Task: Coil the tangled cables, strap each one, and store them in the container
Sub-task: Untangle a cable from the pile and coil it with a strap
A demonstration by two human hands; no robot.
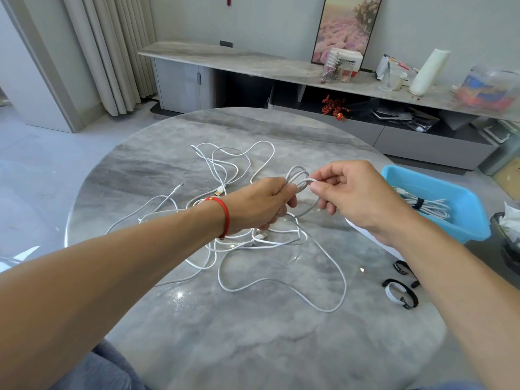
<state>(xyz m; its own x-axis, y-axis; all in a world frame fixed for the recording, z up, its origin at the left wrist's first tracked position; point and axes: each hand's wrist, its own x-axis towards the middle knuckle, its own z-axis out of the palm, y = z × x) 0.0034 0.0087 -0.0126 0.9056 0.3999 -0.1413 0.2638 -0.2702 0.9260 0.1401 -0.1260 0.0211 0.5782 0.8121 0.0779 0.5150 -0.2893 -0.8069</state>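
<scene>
Left hand [260,205] grips a small bundle of finished loops [297,175] in its fist above the middle of the round desk [281,347], while the right hand [351,194] pinches the next turn of the same white cable between thumb and forefinger, just beside the bundle. The rest of that cable drops to the tangled cables [239,243] sprawled across the desk below.

The likely trouble is a snag: the trailing length seems to run through other strands, though the crossings are too fine to sort out from here, so a hard pull could drag the whole heap or tighten a knot. A loose left grip would also let the loops spring apart.

The cables are thin, white and limp, with a USB plug [260,235] showing under the left wrist. One coiled cable [427,205], already strapped in black, lies in the blue container [461,192] at the right edge. Spare black straps [401,295] wait near the right forearm.
</scene>
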